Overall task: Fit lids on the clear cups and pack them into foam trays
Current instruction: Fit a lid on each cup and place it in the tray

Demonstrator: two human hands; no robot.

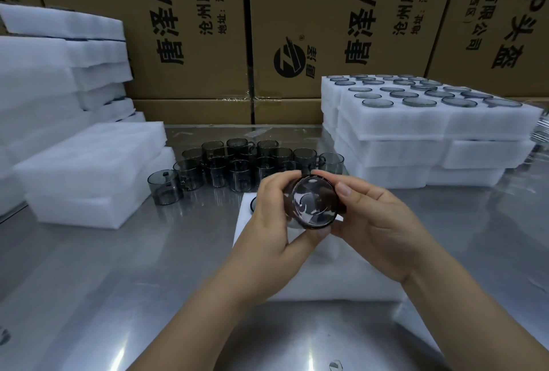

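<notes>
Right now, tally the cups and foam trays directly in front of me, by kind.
Held cup, between left hand and right hand: 1
Foam tray under the hands: 1
Seated cup in that tray: 1 visible
Loose cups behind: about 13, overlapping
Total: about 16

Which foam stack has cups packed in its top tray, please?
The right-hand stack: its top tray shows rows of round cups; the left stacks show plain foam tops.
</notes>
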